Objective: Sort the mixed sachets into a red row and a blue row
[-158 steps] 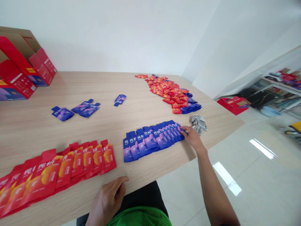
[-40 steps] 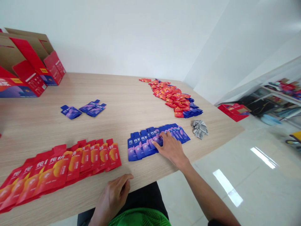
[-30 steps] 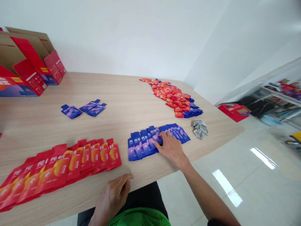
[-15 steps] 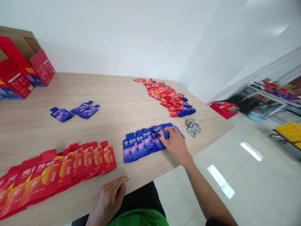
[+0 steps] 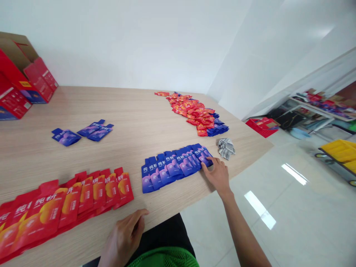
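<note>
Blue pouches (image 5: pixel 169 165) with white lettering lie overlapping in a slanted row near the front of the table. At the row's right end, my right hand (image 5: pixel 218 174) has its thumb and fingertips at the lower right edge of the last blue pouch (image 5: pixel 200 152). My left hand (image 5: pixel 124 235) rests at the table's front edge, fingers curled in, with nothing seen in it. Just beyond it, red pouches (image 5: pixel 66 205) with an orange fruit print form a longer overlapping row running to the left.
Three loose blue pouches (image 5: pixel 93 129) lie at mid-table. A heap of red and blue pouches (image 5: pixel 191 111) spreads at the back right, with a crumpled striped cloth (image 5: pixel 226 147) nearer me. Open red cartons (image 5: pixel 36 79) stand at the back left. Beyond the right edge is a yellow-topped cart (image 5: pixel 342 154).
My right hand has moved right and down from above the blue row to its right end. A blue pouch it had over the row now lies flatter there. My left hand stays put.
</note>
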`<control>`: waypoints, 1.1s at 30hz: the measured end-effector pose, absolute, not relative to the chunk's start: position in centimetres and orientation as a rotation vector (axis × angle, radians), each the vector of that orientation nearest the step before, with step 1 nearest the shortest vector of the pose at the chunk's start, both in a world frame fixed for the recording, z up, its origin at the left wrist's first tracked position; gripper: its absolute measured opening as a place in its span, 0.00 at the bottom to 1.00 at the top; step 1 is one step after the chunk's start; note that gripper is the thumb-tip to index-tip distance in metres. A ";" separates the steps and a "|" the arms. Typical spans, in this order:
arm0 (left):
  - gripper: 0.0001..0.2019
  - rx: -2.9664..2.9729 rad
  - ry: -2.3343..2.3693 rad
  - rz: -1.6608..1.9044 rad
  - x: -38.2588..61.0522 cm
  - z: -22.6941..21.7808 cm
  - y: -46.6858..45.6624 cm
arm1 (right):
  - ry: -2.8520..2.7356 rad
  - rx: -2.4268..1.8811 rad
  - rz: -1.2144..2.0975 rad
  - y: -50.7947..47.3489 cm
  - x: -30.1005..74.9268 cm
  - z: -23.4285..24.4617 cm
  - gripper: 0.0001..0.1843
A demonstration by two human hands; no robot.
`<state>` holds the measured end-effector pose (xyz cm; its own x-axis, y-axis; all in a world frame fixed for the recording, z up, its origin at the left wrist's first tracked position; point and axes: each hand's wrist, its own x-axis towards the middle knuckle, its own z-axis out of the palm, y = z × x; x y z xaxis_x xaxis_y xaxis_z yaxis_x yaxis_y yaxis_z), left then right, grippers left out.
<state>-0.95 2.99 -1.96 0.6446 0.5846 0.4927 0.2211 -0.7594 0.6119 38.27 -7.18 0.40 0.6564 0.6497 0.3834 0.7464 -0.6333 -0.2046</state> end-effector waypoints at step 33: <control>0.14 2.354 0.753 0.811 -0.9 -1.6 1.5 | -1.980 -1.759 0.284 10.2 30.2 10.0 0.16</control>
<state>-0.86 1.46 -1.62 0.6638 0.6471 0.3750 0.3266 -0.7018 0.6331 30.21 10.23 9.96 -0.0648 0.9758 0.2091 0.8778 0.1554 -0.4531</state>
